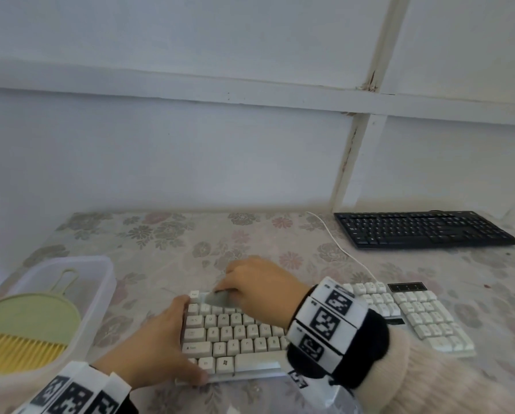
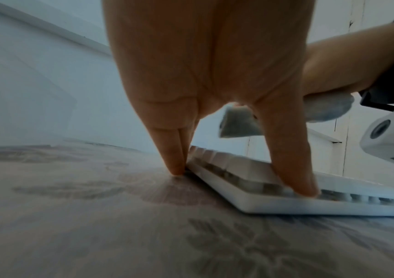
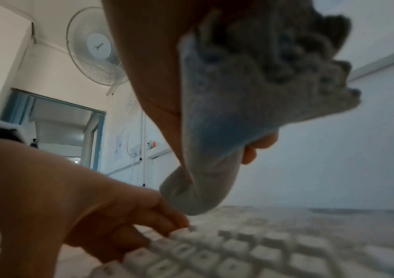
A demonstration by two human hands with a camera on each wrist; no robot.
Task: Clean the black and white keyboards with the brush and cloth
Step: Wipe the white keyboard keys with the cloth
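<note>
Two hands work the white keyboard: the left hand braces its near-left corner with straight fingers, thumb on the front edge, while the right hand, just beyond, bunches a grey cloth over the top-left keys, its wrist hiding the middle keys. Left of the left hand, the brush lies in a clear tub, cut off by the frame. Far right, well beyond both hands, lies the black keyboard.

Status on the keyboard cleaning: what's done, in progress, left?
Done: the brush lies in the plastic tub, so brushing may be over; unconfirmed.
In hand: the right hand grips the grey cloth over the white keyboard top row; the left hand steadies its end.
Left: the black keyboard sits apart, untouched.
</note>
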